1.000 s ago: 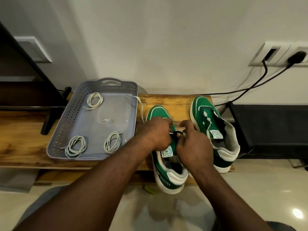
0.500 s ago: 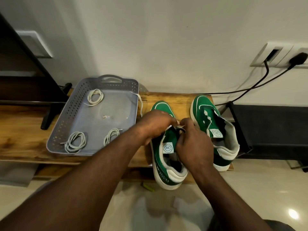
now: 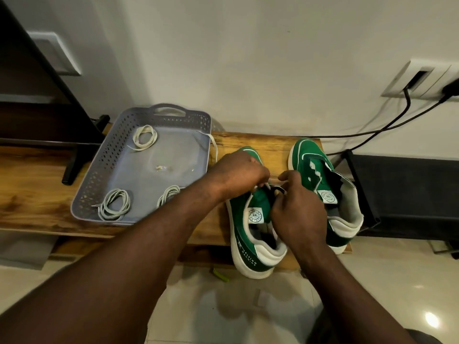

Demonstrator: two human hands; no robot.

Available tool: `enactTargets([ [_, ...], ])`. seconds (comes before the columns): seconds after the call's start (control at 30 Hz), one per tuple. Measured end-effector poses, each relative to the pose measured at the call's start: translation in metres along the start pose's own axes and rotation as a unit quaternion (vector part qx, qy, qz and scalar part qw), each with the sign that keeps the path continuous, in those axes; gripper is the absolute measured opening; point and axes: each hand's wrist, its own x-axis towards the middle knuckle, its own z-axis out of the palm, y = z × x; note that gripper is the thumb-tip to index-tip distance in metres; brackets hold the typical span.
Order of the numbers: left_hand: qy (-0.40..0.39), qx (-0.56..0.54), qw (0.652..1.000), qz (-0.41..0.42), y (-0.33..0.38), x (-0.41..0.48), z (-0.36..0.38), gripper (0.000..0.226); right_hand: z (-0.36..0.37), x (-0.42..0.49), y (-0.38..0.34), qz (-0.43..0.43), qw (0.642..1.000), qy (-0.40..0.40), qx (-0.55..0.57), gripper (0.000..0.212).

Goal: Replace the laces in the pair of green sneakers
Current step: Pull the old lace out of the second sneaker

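Left hand [image 3: 239, 173] seemingly nearer sneaker [image 3: 248, 259] toe.

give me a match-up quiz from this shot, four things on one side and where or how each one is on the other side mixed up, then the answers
Things
1. grey tray
2. nearer green sneaker
3. green sneaker on the right
4. black cable

States
a. runs up to the wall socket
b. left hand and right hand are on it
c. holds three coiled laces
d. stands untouched at the right end of the wooden bench

Pairs: 1-c, 2-b, 3-d, 4-a
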Motion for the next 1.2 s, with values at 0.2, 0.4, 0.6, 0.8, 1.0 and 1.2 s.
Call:
enactTargets([
  [0.2, -0.018, 0.107, 0.994, 0.021, -0.007, 0.007, 0.003, 0.017, 0.002, -0.002, -0.007, -0.008, 1.0, 0.003, 0.017, 0.028],
  [0.4, -0.004, 0.04, 0.999, 0.03, -0.007, 0.006, -0.004, 0.033, 0.0, -0.001, 0.0, 0.021, 1.0, -0.002, 0.01, 0.031],
  [0.6, 0.005, 0.138, 0.986, 0.09, -0.006, 0.005, -0.001, 0.018, 0.002, -0.002, -0.004, 0.026, 1.0, -0.007, 0.013, 0.031],
  [0.8, -0.059, -0.394, 0.912, 0.094, 0.012, -0.011, -0.012, 0.028, 0.001, -0.002, -0.001, 0.04, 0.999, 0.001, 0.006, 0.025],
  [1.0, 0.097, 0.133, 0.986, 0.013, -0.005, 0.003, -0.007, 0.029, 0.005, 0.0, -0.002, 0.034, 0.999, -0.002, 0.02, 0.027],
  [1.2, 0.044, 0.257, 0.963, 0.068, -0.016, 0.006, 0.012, 0.021, 0.005, 0.0, 0.001, 0.028, 0.999, -0.01, 0.039, 0.029],
])
